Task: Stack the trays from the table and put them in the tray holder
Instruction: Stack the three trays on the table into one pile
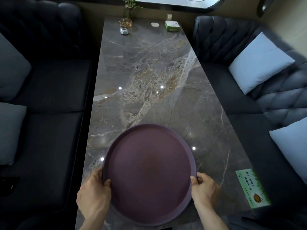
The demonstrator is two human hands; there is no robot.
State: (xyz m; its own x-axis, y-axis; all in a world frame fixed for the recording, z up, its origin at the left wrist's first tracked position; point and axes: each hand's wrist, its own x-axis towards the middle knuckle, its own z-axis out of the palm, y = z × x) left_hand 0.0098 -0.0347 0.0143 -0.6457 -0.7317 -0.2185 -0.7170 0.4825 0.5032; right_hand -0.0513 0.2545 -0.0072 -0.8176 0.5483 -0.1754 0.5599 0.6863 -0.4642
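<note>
Gripping the round purple tray point(149, 173) at its near rim, both hands sit opposite each other: left hand point(93, 195) on the left edge, right hand point(205, 190) on the right. Fingers point(106, 182) of each hand are curled closed over the raised lip, thumbs on top, the rest hidden underneath. I judge the two-sided hold keeps a wide, flat tray level and stops it tipping.

The tray is at the near end of the marble bench point(149, 72), over its middle. I cannot tell whether it rests on the surface or is just lifted off, nor whether there is more than one tray in the stack; only one rim shows clearly.

No other trays lie on the bench. Far end: a small plant point(129, 7), a green box point(172, 26). A green card point(251, 188) lies at the right edge. The tray holder is not in view, so carrying is likely next.
</note>
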